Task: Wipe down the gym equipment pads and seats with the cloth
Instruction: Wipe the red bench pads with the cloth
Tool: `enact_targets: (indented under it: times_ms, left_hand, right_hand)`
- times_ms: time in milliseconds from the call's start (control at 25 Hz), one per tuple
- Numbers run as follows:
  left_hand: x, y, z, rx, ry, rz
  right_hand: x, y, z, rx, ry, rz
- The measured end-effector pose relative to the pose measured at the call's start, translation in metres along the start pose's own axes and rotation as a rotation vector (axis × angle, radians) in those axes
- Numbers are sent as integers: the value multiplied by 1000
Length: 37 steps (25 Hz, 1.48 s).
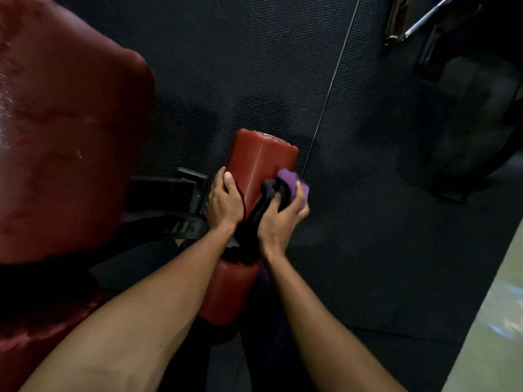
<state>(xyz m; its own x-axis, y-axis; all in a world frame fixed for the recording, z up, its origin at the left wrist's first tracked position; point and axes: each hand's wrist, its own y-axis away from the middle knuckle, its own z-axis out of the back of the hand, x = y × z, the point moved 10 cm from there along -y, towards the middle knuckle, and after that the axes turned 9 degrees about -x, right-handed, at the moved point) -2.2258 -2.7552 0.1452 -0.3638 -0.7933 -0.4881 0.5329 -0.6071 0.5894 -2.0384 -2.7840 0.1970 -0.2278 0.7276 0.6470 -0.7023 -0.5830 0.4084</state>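
Pressing purple cloth (291, 182) against right side of upper roller pad (260, 162) with right hand (278, 222); fingers curled round the cloth, gripping it, tips blurred. Bracing same pad with left hand (223, 199): fingers wrapped round its left side, thumb on top, gripping it. Two red vinyl rollers in line: upper one just past the hands, lower roller pad (229, 292) under the wrists, black bracket (254, 216) between them, running up between the hands. Black frame (164, 190) branching left from there toward large red seat pad (65, 137), glossy, filling left side of view. All of it over black dimpled floor mat (254, 66). Thin pale line (331, 89) from top of view down to just beside the cloth; cable or mat seam, cannot tell. Chrome bar (402, 26) toward mat's far right corner, dark machine base below it. Pale floor (495, 321) along mat's right edge, well apart from hands.
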Motion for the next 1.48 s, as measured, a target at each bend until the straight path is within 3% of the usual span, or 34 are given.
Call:
enact_targets:
  times_ms: [80,160,280,520,680,760,880,1000,1240,1400,1480]
  left_hand:
    - [1,0,0,2,4,-14]
    - [0,-2,-1,11,2,-33]
    - [2,-5,-3,53,16,-17]
    - [-17,12,1,-51,-4,-13]
    - [-31,26,0,-86,-117,-41]
    - [-24,13,-3,-34,-119,-22]
    - [-10,-17,-16,180,28,24]
    - [-4,-29,-19,239,120,56]
    - [-14,-1,0,4,-47,179]
    - [-13,-4,-4,-8,-102,174]
    - [-10,-9,-3,-3,-132,161]
  right_hand:
    - [35,-35,-12,-41,-29,116]
    - [37,-77,-18,-87,2,12]
    - [18,-100,-17,2,63,-174]
    - [-12,-12,12,94,57,-14]
    - [-6,-20,7,88,87,66]
    - [12,-45,1,49,73,93]
    - [25,-75,-10,35,51,38]
    - [13,-69,-6,-18,28,-1]
    - [-14,38,9,79,146,190]
    - [65,-25,-16,48,192,541]
    - [75,-67,-21,-4,87,464]
